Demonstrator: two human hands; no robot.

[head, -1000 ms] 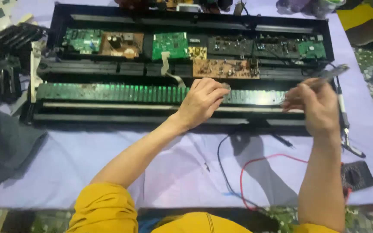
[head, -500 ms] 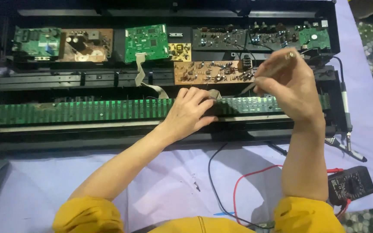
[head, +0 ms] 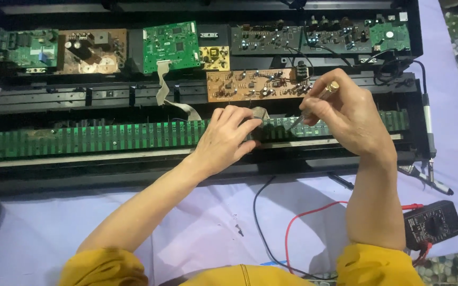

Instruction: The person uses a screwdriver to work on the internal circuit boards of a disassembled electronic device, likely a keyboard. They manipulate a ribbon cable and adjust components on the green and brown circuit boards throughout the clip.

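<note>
The left hand [head: 223,139] rests on the long green board [head: 91,139], which lies across the open black case [head: 133,182] near the middle of the tabletop [head: 43,233]. Its fingers [head: 239,123] are bent and pinch a small grey strip [head: 261,113] that sits on the board. The right hand [head: 348,119] is just beside it, to the right. Its fingers are pressed together around a thin tool [head: 314,106] with a brass end, held tilted, and the tip touches the green board close to the grey strip. Behind the hands, in the far part of the case, a brown board [head: 253,85] lies with smaller green boards [head: 172,46] in a row. A white ribbon cable [head: 168,95] comes down from one of them. Near the right edge of the tabletop a black meter [head: 433,225] lies with a red wire [head: 314,214] and a black wire [head: 258,212].
</note>
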